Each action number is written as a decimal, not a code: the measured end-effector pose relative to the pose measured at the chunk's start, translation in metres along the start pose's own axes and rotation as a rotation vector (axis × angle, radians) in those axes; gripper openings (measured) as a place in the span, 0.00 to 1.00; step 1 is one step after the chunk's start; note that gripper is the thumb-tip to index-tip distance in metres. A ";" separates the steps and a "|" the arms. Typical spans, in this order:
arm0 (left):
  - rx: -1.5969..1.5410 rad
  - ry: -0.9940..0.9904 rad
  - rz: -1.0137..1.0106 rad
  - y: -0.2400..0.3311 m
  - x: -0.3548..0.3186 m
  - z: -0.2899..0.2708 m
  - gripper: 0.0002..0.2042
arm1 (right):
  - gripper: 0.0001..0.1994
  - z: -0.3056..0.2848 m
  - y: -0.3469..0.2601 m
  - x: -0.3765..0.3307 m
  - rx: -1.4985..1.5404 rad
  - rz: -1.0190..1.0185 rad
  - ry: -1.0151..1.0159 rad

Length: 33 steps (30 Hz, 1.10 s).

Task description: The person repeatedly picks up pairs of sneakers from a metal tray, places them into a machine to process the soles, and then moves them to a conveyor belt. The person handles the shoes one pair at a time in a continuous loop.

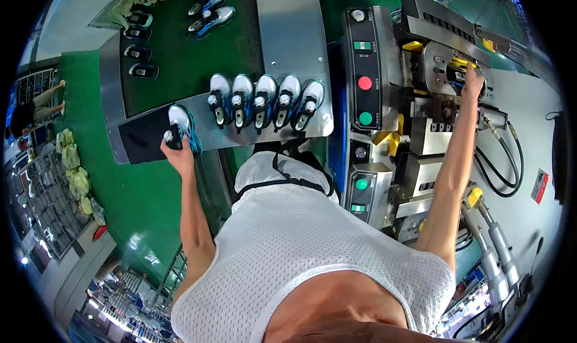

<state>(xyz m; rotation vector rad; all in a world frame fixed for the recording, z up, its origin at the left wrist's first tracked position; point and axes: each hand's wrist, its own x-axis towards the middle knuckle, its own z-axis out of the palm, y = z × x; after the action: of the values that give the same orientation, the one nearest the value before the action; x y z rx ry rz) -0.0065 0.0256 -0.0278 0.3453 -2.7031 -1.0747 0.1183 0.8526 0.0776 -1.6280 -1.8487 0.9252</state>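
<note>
Across the upper left of the frame runs a green conveyor belt [180,60] with a steel shelf [264,135] along its near edge, and the right half is filled by a grey press machine [421,138]. On the machine's dark control panel [365,66] sit a round red button [365,82] above a round green button [365,118], with a small green rectangular label [362,45] higher up. Far right, on the machine's pale side, a small red rectangular sign [539,186] hangs tilted. Five shoes on lasts [264,102] stand in a row on the shelf at upper centre. Left of that row lies one white and teal shoe [180,126], toe pointing up the frame. The left hand [175,149] wraps its fingers [170,140] closed around this shoe's heel end. The right hand [473,81] reaches into the machine's upper right, fingers curled about a yellow handle [461,62], which shows just left of the fingertips.
</note>
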 end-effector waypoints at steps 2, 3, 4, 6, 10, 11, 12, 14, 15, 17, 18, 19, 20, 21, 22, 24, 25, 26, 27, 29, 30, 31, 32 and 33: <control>0.052 0.020 0.029 -0.012 0.018 0.029 0.30 | 0.36 -0.005 -0.017 -0.087 0.017 -0.407 0.003; 0.021 0.025 0.065 -0.025 0.022 0.042 0.30 | 0.37 0.001 -0.009 -0.136 0.085 -0.574 -0.077; -0.013 -0.037 0.015 -0.024 0.024 0.061 0.30 | 0.36 0.007 -0.021 -0.203 0.037 -0.579 -0.096; 0.020 -0.292 -0.034 -0.042 0.017 0.097 0.30 | 0.37 0.023 -0.021 -0.295 -0.210 -0.704 -0.133; 0.053 -0.361 0.175 -0.056 0.011 0.125 0.33 | 0.42 0.084 0.082 -0.363 -0.873 -0.789 -0.331; 0.073 -0.522 0.199 -0.066 0.021 0.117 0.33 | 0.43 0.091 0.081 -0.381 -1.279 -0.746 -0.430; -0.019 -0.578 0.278 -0.068 0.031 0.108 0.33 | 0.45 0.095 0.080 -0.383 -1.310 -0.739 -0.408; -0.188 -0.825 0.210 -0.076 0.061 0.091 0.31 | 0.45 0.098 0.086 -0.379 -1.124 -0.678 -0.413; -0.269 -1.016 0.067 -0.085 0.082 0.083 0.29 | 0.45 0.095 0.087 -0.376 -1.095 -0.684 -0.423; -0.145 -0.935 0.315 -0.085 0.154 0.068 0.22 | 0.44 0.087 0.084 -0.382 -0.919 -0.676 -0.366; -0.187 -0.809 0.165 -0.108 0.193 0.076 0.24 | 0.42 0.087 0.071 -0.392 -0.810 -0.679 -0.322; -0.142 -0.565 0.218 -0.093 0.235 0.072 0.26 | 0.41 0.080 0.056 -0.414 -0.713 -0.656 -0.283; -0.076 -0.425 0.170 -0.099 0.278 0.070 0.30 | 0.39 0.075 0.046 -0.433 -0.713 -0.632 -0.255; 0.132 -0.229 0.266 -0.123 0.317 0.076 0.34 | 0.38 0.075 0.025 -0.454 -0.667 -0.517 -0.263; 0.206 -0.213 0.243 -0.125 0.347 0.080 0.35 | 0.37 0.069 0.045 -0.467 -0.669 -0.535 -0.263; 0.134 -0.300 0.188 -0.133 0.386 0.092 0.35 | 0.35 0.059 0.068 -0.503 -0.677 -0.499 -0.301; -0.013 -0.405 0.148 -0.145 0.398 0.105 0.34 | 0.34 0.057 0.069 -0.522 -0.686 -0.447 -0.338; 0.042 -0.330 0.301 -0.180 0.408 0.120 0.31 | 0.32 0.056 0.080 -0.530 -0.697 -0.389 -0.386; 0.024 -0.343 0.331 -0.186 0.421 0.128 0.29 | 0.32 0.058 0.076 -0.545 -0.708 -0.282 -0.421; -0.015 -0.360 0.397 -0.185 0.433 0.132 0.24 | 0.32 0.062 0.092 -0.566 -0.745 -0.166 -0.470; 0.017 -0.369 0.415 -0.183 0.434 0.131 0.21 | 0.32 0.066 0.102 -0.573 -0.731 -0.165 -0.471; 0.054 -0.372 0.434 -0.180 0.435 0.125 0.18 | 0.32 0.078 0.086 -0.578 -0.676 -0.105 -0.479; 0.048 -0.320 0.553 -0.170 0.431 0.119 0.14 | 0.31 0.090 0.067 -0.580 -0.618 -0.072 -0.522; -0.011 -0.373 0.529 -0.148 0.423 0.114 0.14 | 0.31 0.102 0.047 -0.583 -0.556 -0.032 -0.553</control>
<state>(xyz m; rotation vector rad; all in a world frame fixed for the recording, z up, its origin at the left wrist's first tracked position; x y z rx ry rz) -0.4202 -0.1290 -0.1655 -0.6020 -2.8338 -1.0641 0.1632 0.2637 0.0134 -1.7529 -2.6917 0.9713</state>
